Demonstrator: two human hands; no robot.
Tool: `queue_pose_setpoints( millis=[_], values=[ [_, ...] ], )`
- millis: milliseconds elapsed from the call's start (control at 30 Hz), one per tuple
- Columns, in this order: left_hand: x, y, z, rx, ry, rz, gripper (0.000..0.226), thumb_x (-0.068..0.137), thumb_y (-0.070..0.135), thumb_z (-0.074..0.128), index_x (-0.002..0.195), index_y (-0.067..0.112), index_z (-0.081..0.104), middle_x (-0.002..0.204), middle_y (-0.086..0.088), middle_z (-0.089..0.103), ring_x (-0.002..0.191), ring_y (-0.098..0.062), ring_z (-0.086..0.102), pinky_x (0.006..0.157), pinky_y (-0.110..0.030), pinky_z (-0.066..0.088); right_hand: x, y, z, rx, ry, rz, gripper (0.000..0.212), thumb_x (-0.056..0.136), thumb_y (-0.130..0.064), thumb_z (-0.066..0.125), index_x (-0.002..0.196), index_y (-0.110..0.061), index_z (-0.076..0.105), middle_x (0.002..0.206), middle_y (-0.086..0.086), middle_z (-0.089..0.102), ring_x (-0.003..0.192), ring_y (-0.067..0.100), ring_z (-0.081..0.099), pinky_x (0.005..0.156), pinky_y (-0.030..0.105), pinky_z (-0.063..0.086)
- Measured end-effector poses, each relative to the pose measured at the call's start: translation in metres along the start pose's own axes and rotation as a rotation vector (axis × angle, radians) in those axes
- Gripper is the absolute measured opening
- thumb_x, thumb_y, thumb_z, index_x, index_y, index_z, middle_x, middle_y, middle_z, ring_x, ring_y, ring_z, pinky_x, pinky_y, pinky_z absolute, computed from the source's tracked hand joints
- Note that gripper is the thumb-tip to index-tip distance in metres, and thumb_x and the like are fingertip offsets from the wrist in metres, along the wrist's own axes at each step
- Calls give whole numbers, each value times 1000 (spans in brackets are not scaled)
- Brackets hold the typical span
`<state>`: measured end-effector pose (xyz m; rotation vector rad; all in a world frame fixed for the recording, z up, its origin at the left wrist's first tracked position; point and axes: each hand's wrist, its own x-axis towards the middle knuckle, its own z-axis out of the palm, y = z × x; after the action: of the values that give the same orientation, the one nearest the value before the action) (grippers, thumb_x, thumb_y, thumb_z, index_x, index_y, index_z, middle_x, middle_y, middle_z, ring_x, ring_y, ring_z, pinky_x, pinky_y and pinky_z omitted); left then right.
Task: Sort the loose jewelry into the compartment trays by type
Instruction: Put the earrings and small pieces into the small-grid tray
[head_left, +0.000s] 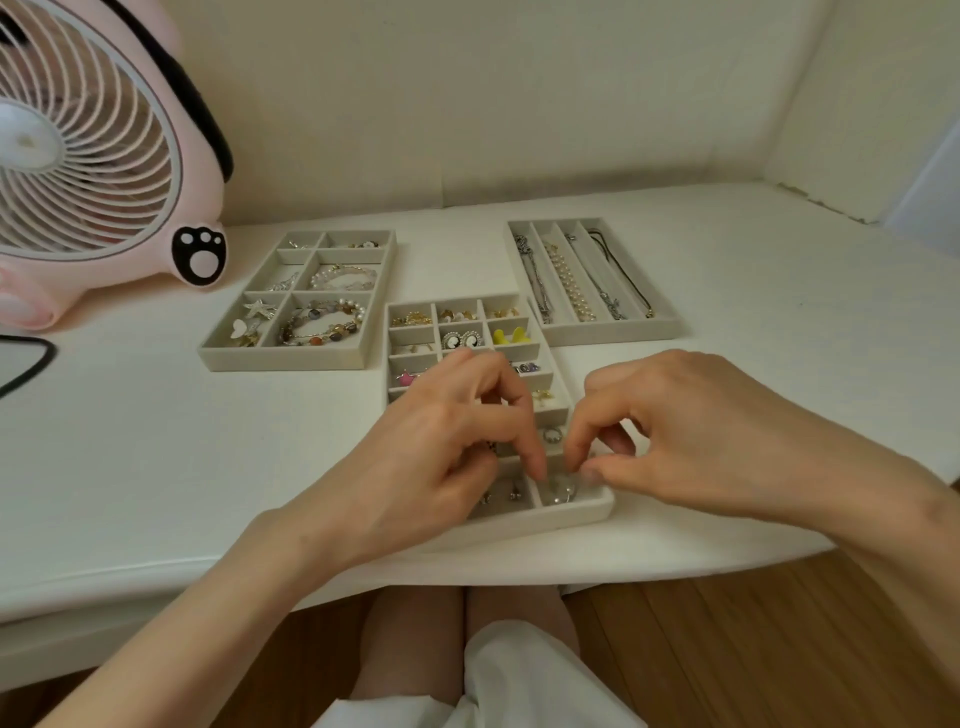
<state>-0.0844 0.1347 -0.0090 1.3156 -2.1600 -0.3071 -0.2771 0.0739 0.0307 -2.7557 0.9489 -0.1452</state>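
**Inspector:** Position of the hands?

**Assistant:** Both are over the 6 o'clock end of the middle tray (540, 519). The left hand (441, 447) reaches in from 7 o'clock with fingers curled, its forefinger tip down at the left edge of the clear round piece (558, 489). The right hand (691, 431) reaches in from 4 o'clock, thumb and forefinger drawn close together at the piece's right edge. The fingertips cover the contact, so I cannot tell whether either hand pinches the piece or only steadies it.

**Inspector:** Location of the piece?

**Assistant:** It is in the tray's 5 o'clock corner cell. A ring (552, 434) sits in the cell next toward 12 o'clock. Small dark studs (501, 493) lie in the cell next toward 9 o'clock.

**Inspector:** Why two hands on so small an item?

**Assistant:** My judgement is that the piece nearly fills its cell. One side is probably being guided while the other is seated between the dividers.

**Inspector:** Orientation?

**Assistant:** The piece looks round, so I can read no long axis. It appears to lie flat. The tray's own long axis runs 12 to 6, with the near end swung slightly toward 5.

**Inspector:** Surroundings?

**Assistant:** The bracelet tray (285, 358) is at 10 o'clock of the middle tray and the necklace tray (613, 335) at 1 o'clock. Its chains lie lengthwise in the channels, presumably to prevent tangling. All three trays stand on the white table (156, 441). A pink fan (88, 156) stands far out at 10 o'clock.
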Motion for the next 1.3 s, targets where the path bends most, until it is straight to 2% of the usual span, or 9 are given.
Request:
queue_pose_setpoints(
  millis=[200, 333, 467, 567, 733, 900, 1000, 1100, 1300],
  values=[
    [4, -1, 1, 132, -34, 52, 44, 71, 13, 34, 81, 33, 71, 92, 10, 48, 88, -10, 40, 77, -23, 34, 6, -5, 8, -62, -38, -36, 5, 80, -40, 67, 82, -36, 69, 65, -16, 48, 65, 1, 48, 56, 13, 29],
    [5, -2, 1, 214, -50, 71, 43, 71, 12, 32, 83, 30, 69, 95, 7, 50, 88, -9, 38, 76, -25, 34, 9, -7, 13, -93, -13, -41, 8, 80, -34, 65, 73, -34, 62, 64, -13, 47, 62, 6, 46, 54, 14, 26],
    [5, -4, 0, 147, 11, 23, 39, 72, 11, 33, 86, 25, 66, 95, 8, 49, 89, -9, 40, 76, -18, 33, 8, -6, 11, -61, -5, -22, 5, 79, -31, 64, 75, -33, 65, 68, -15, 52, 64, 4, 49, 54, 13, 28],
    [4, -6, -2, 134, 37, 18, 39, 71, 9, 34, 85, 26, 66, 95, 8, 49, 90, -11, 43, 76, -15, 32, 7, -4, 5, 11, 1, 11, 12, 80, -34, 68, 69, -36, 62, 65, -14, 53, 63, 2, 49, 55, 14, 30],
    [4, -5, -2, 114, -5, 48, 46, 70, 2, 34, 83, 28, 69, 95, 9, 49, 89, -7, 40, 77, -13, 30, 3, 5, -4, 83, -16, -1, 18, 83, -24, 63, 78, -41, 69, 70, -10, 55, 75, 2, 49, 61, 18, 38],
    [5, -4, 2, 136, -91, 86, 53, 63, -4, 38, 83, 32, 71, 96, 9, 48, 91, -10, 40, 78, -24, 34, 1, 2, 0, 94, -69, -19, 31, 84, -14, 56, 80, -40, 73, 68, -8, 47, 74, 7, 48, 59, 20, 36],
    [7, -4, 4, 212, -114, 113, 52, 66, 4, 31, 85, 32, 71, 98, 7, 49, 91, -8, 38, 77, -24, 33, 1, 2, 2, 69, -53, -11, 32, 84, -14, 54, 83, -39, 73, 68, -8, 46, 71, 7, 48, 59, 20, 34],
    [9, -3, 3, 273, -101, 135, 53, 65, 9, 26, 83, 30, 71, 96, 4, 51, 90, -9, 37, 78, -21, 29, 0, 3, 1, 61, -39, 1, 31, 84, -14, 54, 84, -38, 73, 67, -9, 47, 71, 6, 48, 58, 18, 32],
    [10, -3, 4, 315, -56, 136, 50, 68, 9, 27, 81, 28, 71, 96, 2, 53, 90, -10, 38, 76, -24, 31, -3, 6, 2, 79, -10, 7, 31, 81, -15, 53, 80, -39, 73, 67, -12, 49, 75, 4, 49, 57, 18, 32]
  ],
)
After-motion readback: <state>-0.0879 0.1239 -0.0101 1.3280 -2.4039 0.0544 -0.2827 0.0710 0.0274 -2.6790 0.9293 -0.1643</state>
